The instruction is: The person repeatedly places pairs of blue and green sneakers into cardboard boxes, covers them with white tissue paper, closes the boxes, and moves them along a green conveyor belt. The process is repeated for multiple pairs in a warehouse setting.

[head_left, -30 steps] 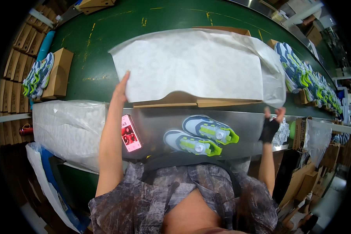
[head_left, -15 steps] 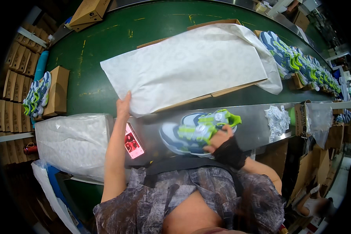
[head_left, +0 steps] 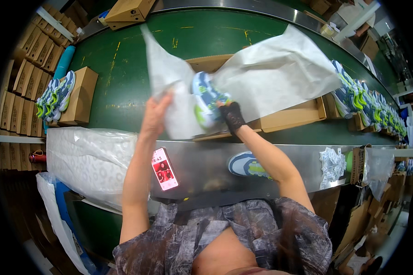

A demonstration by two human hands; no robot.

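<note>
My right hand, in a black fingerless glove, grips a blue, white and lime-green sneaker. The sneaker is tilted on end over an open brown shoebox, against the white wrapping paper that lines it. My left hand is closed on the left part of the paper, which stands raised beside the shoe. A second sneaker lies on the metal table edge, partly hidden by my right forearm.
A lit phone and a plastic-wrapped stack of paper lie on the left. Rows of sneakers stand at the right; a small pile of white slips sits nearer. More shoes lean against a carton at left.
My right hand has carried one sneaker from the metal edge up to the box; the other stays behind. The paper, flat across the box before, is now spread apart and lifted at left.
</note>
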